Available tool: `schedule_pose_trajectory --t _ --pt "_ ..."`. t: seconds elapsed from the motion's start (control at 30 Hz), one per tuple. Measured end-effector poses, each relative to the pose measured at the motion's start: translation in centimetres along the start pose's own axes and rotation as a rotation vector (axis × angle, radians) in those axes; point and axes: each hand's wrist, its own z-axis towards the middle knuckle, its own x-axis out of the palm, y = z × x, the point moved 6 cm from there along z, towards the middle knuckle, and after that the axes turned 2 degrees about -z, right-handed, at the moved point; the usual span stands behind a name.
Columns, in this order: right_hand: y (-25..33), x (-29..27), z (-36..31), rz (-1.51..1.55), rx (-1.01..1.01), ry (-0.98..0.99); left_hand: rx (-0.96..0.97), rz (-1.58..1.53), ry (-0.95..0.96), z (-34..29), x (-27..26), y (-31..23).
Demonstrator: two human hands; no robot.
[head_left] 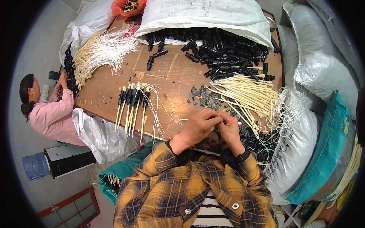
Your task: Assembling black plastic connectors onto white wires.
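Note:
My left hand point(197, 128) is closed on a thin cream stick point(183, 119), whose pale end pokes out on the left. Against it is my right hand point(229, 131), its fingers pinched together at the left fingertips. Whatever lies between the fingertips is too small or hidden to name. Under and beyond both hands lie many small black plastic pieces point(203, 95). A bundle of cream sticks with white strings point(247, 95) rests just past my right hand. To the left, several cream sticks fitted with black connectors point(133, 97) lie side by side, with white strings trailing toward my left wrist.
Black connectors point(228, 57) spill from a white woven sack point(205, 17) at the table's point(167, 68) far side. Tufted sticks with white strings point(102, 53) lie far left. Full sacks point(323, 60) crowd the right edge. A person in pink point(53, 117) sits at left, holding a phone.

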Motion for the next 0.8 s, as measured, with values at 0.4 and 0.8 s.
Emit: schedule_pose_trajectory --t 0.4,0.8 --pt "2.3 0.5 -1.4 -0.431 -0.376 -0.172 -0.675 -0.724 -0.263 -3.8 0.4 4.3" --pt "3.8 1.1 -2.1 -0.492 -0.476 -0.148 -0.643 -0.440 -0.199 -3.2 -0.5 4.1"
